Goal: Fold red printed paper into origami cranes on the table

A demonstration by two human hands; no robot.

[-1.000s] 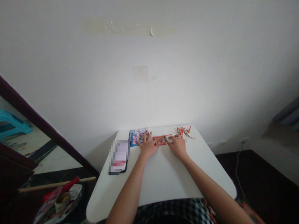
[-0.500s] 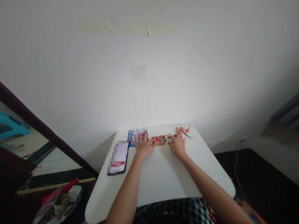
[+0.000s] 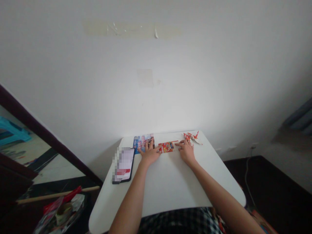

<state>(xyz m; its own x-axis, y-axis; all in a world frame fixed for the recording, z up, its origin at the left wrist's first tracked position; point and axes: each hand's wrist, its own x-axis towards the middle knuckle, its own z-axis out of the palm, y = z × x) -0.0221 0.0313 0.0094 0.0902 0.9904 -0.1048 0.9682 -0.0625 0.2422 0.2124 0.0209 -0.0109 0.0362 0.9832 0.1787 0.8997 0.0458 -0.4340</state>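
Observation:
My left hand [image 3: 149, 156] lies with fingers spread over a blue, white and red printed sheet [image 3: 139, 141], its thumb touching the left edge of a small red printed paper [image 3: 167, 147]. That red paper rests flat on the white table [image 3: 168, 182]. At its right end is my right hand [image 3: 187, 152], index finger stretched toward the paper and thumb a little apart below it; the other fingers are partly hidden. Just beyond the right hand, torn red and white paper scraps [image 3: 195, 136] sit in a small heap.
A phone [image 3: 125, 164] with a partly blurred screen lies at the table's left side. The white wall [image 3: 156, 107] stands right behind the table. On the floor at lower left is a clear bag [image 3: 62, 211] of mixed items; a blue plastic stool [image 3: 13, 131] shows farther left.
My right hand has shifted slightly to the right, and its index finger is straighter along the red paper's end. My left hand stays in place.

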